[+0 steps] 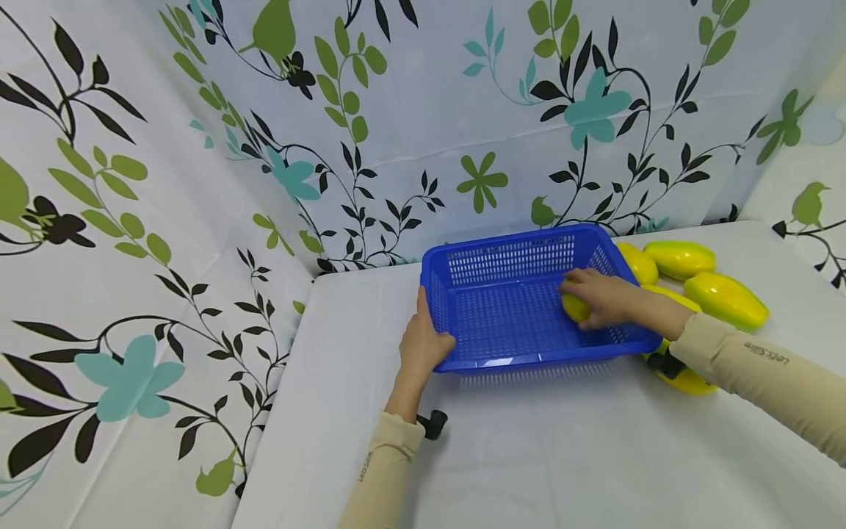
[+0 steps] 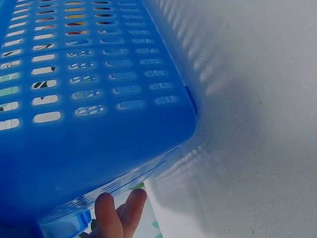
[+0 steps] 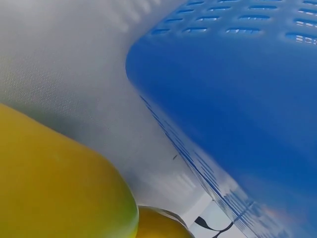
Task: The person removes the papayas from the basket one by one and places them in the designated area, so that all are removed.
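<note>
A blue plastic basket (image 1: pixel 502 316) with slotted walls stands on the white table. My left hand (image 1: pixel 423 342) holds its left rim, the thumb toward the near corner. In the left wrist view, fingertips (image 2: pixel 108 213) show beside the basket's outer wall (image 2: pixel 89 148). My right hand (image 1: pixel 598 294) reaches over the right rim and grips a yellow papaya (image 1: pixel 576 307) low inside the basket, with most of the fruit hidden under the hand. From the right wrist, the basket's outside (image 3: pixel 223 99) is visible, but the hand and its fruit are out of that view.
Several yellow-green papayas lie right of the basket, among them one papaya (image 1: pixel 727 300) and another farther back (image 1: pixel 681 258). A large papaya (image 3: pixel 59 183) sits close by the right wrist. A leaf-patterned cloth (image 1: pixel 410 132) hangs behind the table (image 1: pixel 502 455).
</note>
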A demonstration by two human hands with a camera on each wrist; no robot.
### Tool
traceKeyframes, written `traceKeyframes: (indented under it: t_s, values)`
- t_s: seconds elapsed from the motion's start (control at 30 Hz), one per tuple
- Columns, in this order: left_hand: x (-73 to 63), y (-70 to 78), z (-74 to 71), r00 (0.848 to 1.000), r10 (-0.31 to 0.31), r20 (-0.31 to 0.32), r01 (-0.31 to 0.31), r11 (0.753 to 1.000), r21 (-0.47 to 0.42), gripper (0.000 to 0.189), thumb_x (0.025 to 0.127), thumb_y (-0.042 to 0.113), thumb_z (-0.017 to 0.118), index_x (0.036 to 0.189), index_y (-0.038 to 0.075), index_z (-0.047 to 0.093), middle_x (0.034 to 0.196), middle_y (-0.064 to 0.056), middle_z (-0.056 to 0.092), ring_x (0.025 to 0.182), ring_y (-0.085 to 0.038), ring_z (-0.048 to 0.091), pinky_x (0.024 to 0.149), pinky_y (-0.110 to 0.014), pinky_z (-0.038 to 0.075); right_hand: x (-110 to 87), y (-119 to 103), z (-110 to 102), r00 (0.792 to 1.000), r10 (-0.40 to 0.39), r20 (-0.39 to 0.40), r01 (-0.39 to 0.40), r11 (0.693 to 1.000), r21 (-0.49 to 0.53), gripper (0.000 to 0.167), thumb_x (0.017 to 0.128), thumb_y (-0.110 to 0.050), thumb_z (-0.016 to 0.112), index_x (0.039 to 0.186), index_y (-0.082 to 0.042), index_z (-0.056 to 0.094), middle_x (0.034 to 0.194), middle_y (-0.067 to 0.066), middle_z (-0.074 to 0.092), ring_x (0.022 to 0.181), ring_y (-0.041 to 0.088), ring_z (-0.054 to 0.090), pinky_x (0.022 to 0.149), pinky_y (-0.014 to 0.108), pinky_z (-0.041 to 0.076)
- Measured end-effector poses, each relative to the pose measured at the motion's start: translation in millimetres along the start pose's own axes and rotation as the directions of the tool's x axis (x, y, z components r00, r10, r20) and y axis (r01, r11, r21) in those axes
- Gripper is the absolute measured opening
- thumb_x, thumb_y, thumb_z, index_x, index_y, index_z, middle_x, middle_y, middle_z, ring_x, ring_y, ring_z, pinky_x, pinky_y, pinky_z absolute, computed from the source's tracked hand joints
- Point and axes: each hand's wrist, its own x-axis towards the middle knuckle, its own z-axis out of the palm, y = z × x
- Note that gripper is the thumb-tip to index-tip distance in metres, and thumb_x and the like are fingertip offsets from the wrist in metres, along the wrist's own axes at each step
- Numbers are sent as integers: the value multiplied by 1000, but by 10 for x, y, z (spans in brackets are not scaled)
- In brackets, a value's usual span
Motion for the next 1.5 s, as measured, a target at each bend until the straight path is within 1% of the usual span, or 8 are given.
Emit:
traceKeyframes:
  t_s: [0.23, 0.47, 0.6, 0.83, 1.07, 1.2, 1.33, 1.5]
  values:
    - [-28, 28, 25, 1000, -10, 6, 10, 1000, 4, 99, 72, 4, 63, 158, 9, 15, 116, -28, 62, 86, -35, 60, 67, -50, 50, -56, 3, -11, 1000, -6, -19, 6, 1000, 8, 62, 74, -21, 82, 130, -3, 60, 137, 26, 48, 121, 44, 47, 85, 61, 49]
    - [-18, 18, 49, 1000, -14, 4, 14, 1000, 12, 100, 72, 4, 63, 158, 10, 14, 118, -27, 61, 89, -36, 61, 70, -52, 50, -142, -9, -108, 995, -10, -95, 12, 1000, 21, 62, 74, -21, 82, 129, -4, 60, 139, 25, 47, 125, 46, 44, 91, 62, 46]
    - [-10, 7, 64, 1000, -11, 6, 11, 1000, 16, 100, 72, 5, 63, 159, 10, 14, 118, -27, 61, 91, -36, 61, 71, -52, 50, -252, -17, -205, 993, 20, -117, -14, 998, 56, 63, 76, -21, 80, 132, -2, 59, 142, 26, 45, 127, 47, 43, 97, 62, 41]
    - [-16, 7, 73, 1000, -20, 11, 20, 999, 28, 100, 72, 5, 63, 159, 11, 13, 119, -27, 61, 94, -37, 61, 74, -53, 50, -507, -51, -426, 986, 72, -153, -58, 994, 94, 64, 78, -19, 79, 135, -3, 56, 144, 24, 44, 127, 44, 43, 97, 61, 42]
    - [8, 27, 82, 1000, -5, 2, 5, 1000, 7, 101, 70, 4, 62, 159, 11, 14, 118, -28, 61, 90, -37, 61, 70, -52, 50, -563, -55, -483, 985, 1, -174, 13, 997, 78, 61, 76, -16, 79, 132, 0, 58, 140, 23, 48, 124, 42, 47, 97, 60, 42]
    - [-3, 22, 75, 1000, -16, 12, 16, 1000, 14, 102, 70, 5, 62, 159, 11, 12, 120, -27, 61, 90, -36, 60, 69, -50, 50, -629, -80, -539, 982, 37, -183, -22, 997, 80, 63, 77, -17, 79, 134, -1, 57, 142, 23, 46, 127, 43, 44, 98, 61, 41]
    - [-4, 27, 48, 1000, -18, 4, 18, 1000, 8, 101, 71, 5, 63, 159, 11, 12, 123, -27, 60, 94, -38, 60, 73, -53, 50, -723, -72, -625, 976, 69, -205, -53, 995, 82, 64, 77, -15, 81, 134, -1, 57, 144, 23, 44, 128, 45, 42, 98, 62, 40]
    - [-11, 30, 23, 1000, -22, 9, 22, 1000, 5, 101, 71, 6, 63, 159, 10, 12, 126, -28, 59, 94, -38, 60, 73, -53, 50, -914, -10, -678, 966, 85, -244, -67, 995, 80, 64, 76, -15, 82, 133, 0, 58, 143, 24, 44, 127, 45, 43, 97, 64, 40]
